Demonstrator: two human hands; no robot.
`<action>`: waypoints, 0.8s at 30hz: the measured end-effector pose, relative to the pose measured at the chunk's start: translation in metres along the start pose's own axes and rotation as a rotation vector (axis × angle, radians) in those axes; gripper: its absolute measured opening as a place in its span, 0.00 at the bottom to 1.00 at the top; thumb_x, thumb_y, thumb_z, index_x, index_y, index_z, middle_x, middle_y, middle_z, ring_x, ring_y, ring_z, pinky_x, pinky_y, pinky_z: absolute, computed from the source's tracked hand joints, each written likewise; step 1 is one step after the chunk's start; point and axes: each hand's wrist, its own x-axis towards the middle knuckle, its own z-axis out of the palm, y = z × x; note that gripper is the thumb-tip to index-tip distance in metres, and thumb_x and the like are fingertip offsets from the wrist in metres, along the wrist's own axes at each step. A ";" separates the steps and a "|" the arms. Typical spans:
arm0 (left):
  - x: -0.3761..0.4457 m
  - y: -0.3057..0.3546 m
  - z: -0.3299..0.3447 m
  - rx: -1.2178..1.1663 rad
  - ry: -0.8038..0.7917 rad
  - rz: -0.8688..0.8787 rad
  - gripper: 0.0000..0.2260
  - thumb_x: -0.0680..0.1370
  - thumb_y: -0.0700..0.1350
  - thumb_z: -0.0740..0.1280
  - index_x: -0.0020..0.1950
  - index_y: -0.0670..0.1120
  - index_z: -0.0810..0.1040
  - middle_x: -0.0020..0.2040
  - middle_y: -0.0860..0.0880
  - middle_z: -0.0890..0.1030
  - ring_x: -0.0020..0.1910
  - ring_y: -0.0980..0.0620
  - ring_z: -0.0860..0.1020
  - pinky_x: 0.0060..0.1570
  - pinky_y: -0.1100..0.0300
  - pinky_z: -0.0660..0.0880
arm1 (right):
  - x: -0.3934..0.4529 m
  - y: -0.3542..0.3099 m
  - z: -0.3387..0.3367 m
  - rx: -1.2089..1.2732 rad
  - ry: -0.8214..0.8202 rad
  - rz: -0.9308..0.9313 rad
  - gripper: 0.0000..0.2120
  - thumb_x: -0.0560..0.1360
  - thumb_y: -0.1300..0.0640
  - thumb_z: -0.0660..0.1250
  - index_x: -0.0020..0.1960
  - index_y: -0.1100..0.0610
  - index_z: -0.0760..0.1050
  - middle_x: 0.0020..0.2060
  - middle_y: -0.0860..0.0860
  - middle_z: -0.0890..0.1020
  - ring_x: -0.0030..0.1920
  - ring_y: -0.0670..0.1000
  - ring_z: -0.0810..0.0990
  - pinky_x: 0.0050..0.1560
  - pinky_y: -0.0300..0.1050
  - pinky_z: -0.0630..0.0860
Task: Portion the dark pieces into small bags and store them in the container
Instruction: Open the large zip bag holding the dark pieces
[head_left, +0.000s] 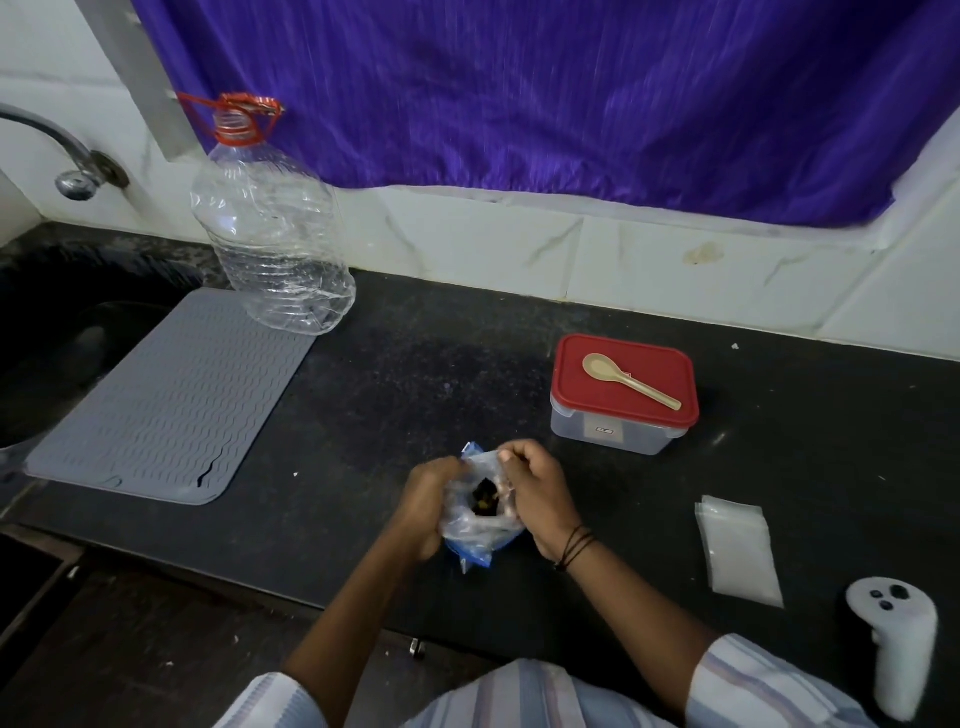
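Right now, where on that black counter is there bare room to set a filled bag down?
Bare counter lies between the grey ribbed mat and the red-lidded clear container, behind both hands holding the open plastic bag. It is tighter at right, around the stack of small clear bags and white controller.

Bag (480, 512) at frame centre; container (623, 397) upper right of it, spoon (626, 379) on its lid; small bags (737, 551) lower right.

wall (467, 244): pale tiles | curtain (519, 93): purple | counter (415, 364): black, perhaps stone | light: dim
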 end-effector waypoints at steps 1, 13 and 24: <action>0.002 -0.003 -0.005 0.139 0.003 0.078 0.03 0.74 0.40 0.69 0.40 0.42 0.78 0.39 0.39 0.78 0.35 0.45 0.76 0.35 0.57 0.74 | 0.000 0.001 -0.002 -0.018 0.015 -0.010 0.05 0.80 0.59 0.61 0.50 0.58 0.75 0.36 0.51 0.78 0.34 0.43 0.75 0.36 0.40 0.75; 0.001 -0.013 0.002 1.138 0.221 0.513 0.06 0.83 0.46 0.60 0.48 0.46 0.67 0.42 0.47 0.77 0.42 0.43 0.79 0.39 0.53 0.69 | -0.009 0.002 -0.003 -0.783 0.160 -0.286 0.14 0.76 0.64 0.63 0.57 0.50 0.67 0.56 0.50 0.70 0.48 0.49 0.75 0.44 0.44 0.76; 0.003 -0.006 -0.007 1.024 0.216 0.512 0.09 0.78 0.54 0.68 0.47 0.50 0.74 0.41 0.52 0.81 0.40 0.52 0.80 0.41 0.55 0.75 | -0.028 -0.012 -0.012 -1.348 -0.126 -0.747 0.06 0.72 0.53 0.65 0.45 0.49 0.81 0.40 0.45 0.83 0.49 0.52 0.77 0.48 0.51 0.71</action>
